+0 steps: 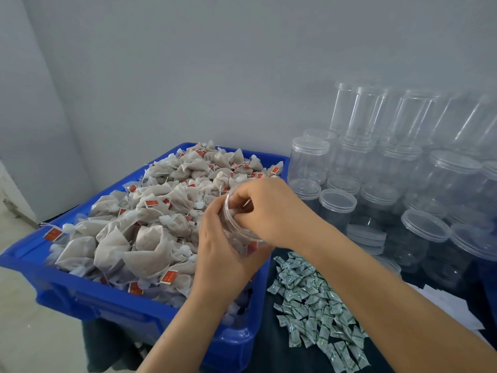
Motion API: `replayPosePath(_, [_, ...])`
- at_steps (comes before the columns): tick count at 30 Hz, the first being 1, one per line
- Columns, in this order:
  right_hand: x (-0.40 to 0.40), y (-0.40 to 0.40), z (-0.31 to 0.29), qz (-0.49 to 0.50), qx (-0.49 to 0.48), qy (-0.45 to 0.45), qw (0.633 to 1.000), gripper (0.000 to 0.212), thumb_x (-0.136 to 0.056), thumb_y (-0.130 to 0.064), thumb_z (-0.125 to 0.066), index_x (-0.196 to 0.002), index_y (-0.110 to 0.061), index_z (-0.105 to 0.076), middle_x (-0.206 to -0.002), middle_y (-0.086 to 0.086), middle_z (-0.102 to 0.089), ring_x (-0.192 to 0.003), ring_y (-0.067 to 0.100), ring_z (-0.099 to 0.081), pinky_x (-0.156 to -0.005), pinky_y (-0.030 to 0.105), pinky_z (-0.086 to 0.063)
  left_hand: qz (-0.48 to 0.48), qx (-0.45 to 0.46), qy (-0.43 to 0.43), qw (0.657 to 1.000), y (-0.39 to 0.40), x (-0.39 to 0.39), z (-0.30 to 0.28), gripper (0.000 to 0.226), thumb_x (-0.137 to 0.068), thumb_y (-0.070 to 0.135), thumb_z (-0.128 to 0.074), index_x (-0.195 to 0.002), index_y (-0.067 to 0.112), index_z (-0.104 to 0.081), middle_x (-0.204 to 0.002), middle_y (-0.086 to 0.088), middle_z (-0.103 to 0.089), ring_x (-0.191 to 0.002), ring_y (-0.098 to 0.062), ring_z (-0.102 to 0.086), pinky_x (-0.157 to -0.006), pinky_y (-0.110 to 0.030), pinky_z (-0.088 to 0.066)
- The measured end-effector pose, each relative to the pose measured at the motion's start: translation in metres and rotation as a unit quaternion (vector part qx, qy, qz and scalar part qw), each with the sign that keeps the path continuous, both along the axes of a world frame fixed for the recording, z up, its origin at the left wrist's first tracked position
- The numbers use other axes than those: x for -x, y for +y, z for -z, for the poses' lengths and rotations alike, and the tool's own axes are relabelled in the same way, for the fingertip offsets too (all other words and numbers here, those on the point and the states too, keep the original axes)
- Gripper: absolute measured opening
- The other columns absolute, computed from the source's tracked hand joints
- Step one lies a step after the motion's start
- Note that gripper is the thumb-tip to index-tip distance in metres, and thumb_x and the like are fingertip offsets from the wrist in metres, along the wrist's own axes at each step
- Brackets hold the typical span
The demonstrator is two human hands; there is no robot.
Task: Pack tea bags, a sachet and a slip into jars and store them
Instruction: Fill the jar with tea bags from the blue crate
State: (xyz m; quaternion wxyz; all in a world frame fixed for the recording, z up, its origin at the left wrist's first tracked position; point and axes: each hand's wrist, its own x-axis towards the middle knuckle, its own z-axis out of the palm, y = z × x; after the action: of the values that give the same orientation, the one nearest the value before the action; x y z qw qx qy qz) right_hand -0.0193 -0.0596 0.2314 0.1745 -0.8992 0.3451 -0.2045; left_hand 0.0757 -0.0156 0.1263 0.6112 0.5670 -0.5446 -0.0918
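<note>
Over the blue crate (80, 297), left hand (223, 249) cupping the jar (239, 224), right hand (269, 208) fingers curled inside.

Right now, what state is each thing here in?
jar: tilted, uncapped, partly filled, gripped by left hand.
right hand: fingers pushing into the jar mouth.
blue crate: heaped with tea bags.
sachets: loose pile on the table.
empty jars: stacked, lids on.
</note>
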Motion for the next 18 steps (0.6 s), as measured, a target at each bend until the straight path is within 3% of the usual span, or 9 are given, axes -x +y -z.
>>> replayPosePath(4, [0.002,0.002,0.000,-0.028,-0.023,0.028,0.999,0.020,-0.098,-0.013,-0.059,-0.112,-0.014,-0.073,-0.109,0.002,-0.072,-0.099,0.016,-0.066,-0.078,0.014,-0.047,0.000,0.003,-0.005,1.000,0.003,0.002,-0.002,0.092,-0.052,0.039,-0.086,-0.121,0.057,-0.027,-0.127,0.006,-0.051,-0.119,-0.013,-0.050,-0.097,-0.042,-0.048])
replayPosePath(7, [0.007,0.002,-0.002,-0.047,-0.054,0.076,0.994,0.026,-0.099,-0.006,-0.051,-0.112,-0.013,-0.072,-0.104,0.002,-0.070,-0.096,0.018,-0.063,-0.079,0.021,-0.049,0.006,-0.003,-0.009,1.000,0.004,0.004,-0.003,0.090,-0.052,0.040,-0.083,-0.126,0.045,-0.032,-0.128,0.001,-0.051,-0.120,-0.016,-0.050,-0.096,-0.045,-0.048])
replayPosePath(13, [0.011,0.009,-0.007,-0.061,-0.072,0.132,0.987,0.038,-0.092,0.004,-0.042,-0.112,-0.015,-0.068,-0.103,0.001,-0.066,-0.094,0.018,-0.059,-0.074,0.017,-0.046,-0.010,0.022,-0.030,0.999,0.007,0.003,-0.005,0.103,-0.055,0.028,-0.092,-0.121,0.064,-0.023,-0.126,-0.002,-0.054,-0.117,-0.018,-0.053,-0.095,-0.032,-0.046])
replayPosePath(16, [0.008,0.010,-0.008,-0.049,-0.056,0.177,0.981,0.031,-0.093,0.000,-0.040,-0.108,-0.007,-0.067,-0.105,0.010,-0.067,-0.096,0.025,-0.062,-0.081,0.034,-0.053,0.001,0.015,-0.020,1.000,0.010,0.005,-0.008,0.104,-0.051,0.036,-0.088,-0.116,0.075,-0.017,-0.127,-0.004,-0.053,-0.117,-0.021,-0.053,-0.096,-0.041,-0.048])
replayPosePath(18, [0.005,0.011,-0.009,-0.042,-0.056,0.198,0.978,0.031,-0.093,-0.002,-0.040,-0.109,-0.006,-0.067,-0.106,0.013,-0.066,-0.097,0.027,-0.062,-0.084,0.037,-0.054,0.007,0.005,-0.014,1.000,0.012,0.005,-0.010,0.100,-0.048,0.045,-0.082,-0.114,0.078,-0.015,-0.127,-0.004,-0.054,-0.117,-0.022,-0.054,-0.096,-0.047,-0.048])
